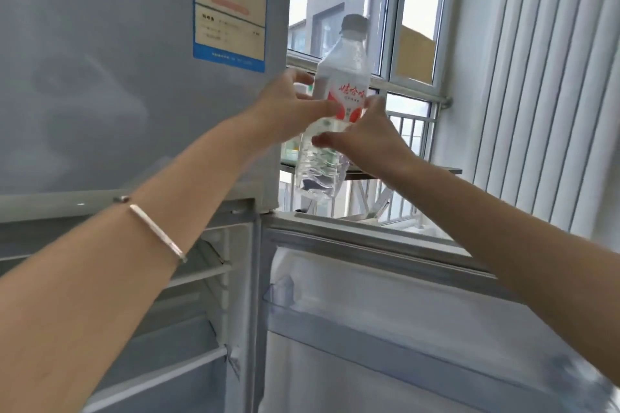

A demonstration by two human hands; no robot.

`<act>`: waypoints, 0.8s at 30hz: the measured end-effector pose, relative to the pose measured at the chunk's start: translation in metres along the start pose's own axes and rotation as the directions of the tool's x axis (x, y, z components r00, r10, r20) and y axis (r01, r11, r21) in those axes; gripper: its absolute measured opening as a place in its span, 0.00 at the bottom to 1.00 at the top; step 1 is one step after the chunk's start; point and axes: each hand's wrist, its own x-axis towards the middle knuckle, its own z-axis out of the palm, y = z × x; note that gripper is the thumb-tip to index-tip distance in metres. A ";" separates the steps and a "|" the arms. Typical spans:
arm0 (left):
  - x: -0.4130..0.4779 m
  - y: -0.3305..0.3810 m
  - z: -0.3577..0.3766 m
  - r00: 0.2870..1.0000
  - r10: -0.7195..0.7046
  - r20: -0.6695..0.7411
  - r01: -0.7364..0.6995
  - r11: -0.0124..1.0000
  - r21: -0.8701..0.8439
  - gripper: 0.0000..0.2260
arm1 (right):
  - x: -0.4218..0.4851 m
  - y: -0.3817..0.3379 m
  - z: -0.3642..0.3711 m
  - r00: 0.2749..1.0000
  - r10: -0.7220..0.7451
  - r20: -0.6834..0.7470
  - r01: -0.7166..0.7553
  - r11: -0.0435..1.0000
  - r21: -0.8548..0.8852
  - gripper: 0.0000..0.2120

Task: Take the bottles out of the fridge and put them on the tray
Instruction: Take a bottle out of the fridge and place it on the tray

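A clear plastic water bottle with a white cap and a red-and-white label is held up in the air, nearly upright, beside the fridge's right edge. My left hand grips its middle from the left, fingers curled round the label. My right hand holds the lower part from the right, with thumb and fingers on the clear body. The grey fridge fills the left, upper door closed. Its lower compartment stands open, with bare shelves showing. No tray is in view.
The open lower fridge door with its inner racks swings out at the bottom right, below my arms. A dark shelf or table edge lies behind the bottle, in front of a window with a metal railing. Vertical blinds hang at right.
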 end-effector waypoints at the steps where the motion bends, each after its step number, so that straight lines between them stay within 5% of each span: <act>1: 0.012 0.002 0.008 1.000 0.004 -0.004 -0.004 1.000 -0.017 0.22 | 0.015 0.006 -0.009 1.000 0.008 -0.007 -0.008 1.000 -0.011 0.35; 4: 0.048 0.003 0.034 0.999 -0.038 0.025 0.041 0.992 -0.115 0.15 | 0.065 0.030 -0.027 0.999 0.035 -0.031 -0.037 0.997 -0.070 0.33; 14: 0.142 -0.036 0.101 0.980 -0.184 0.082 0.196 0.963 -0.187 0.18 | 0.178 0.112 -0.013 0.990 0.129 -0.058 -0.136 0.979 -0.153 0.32; 24: 0.212 -0.105 0.132 0.907 -0.409 0.101 0.408 0.912 0.034 0.24 | 0.250 0.194 0.006 0.962 0.270 -0.039 -0.273 0.952 -0.136 0.30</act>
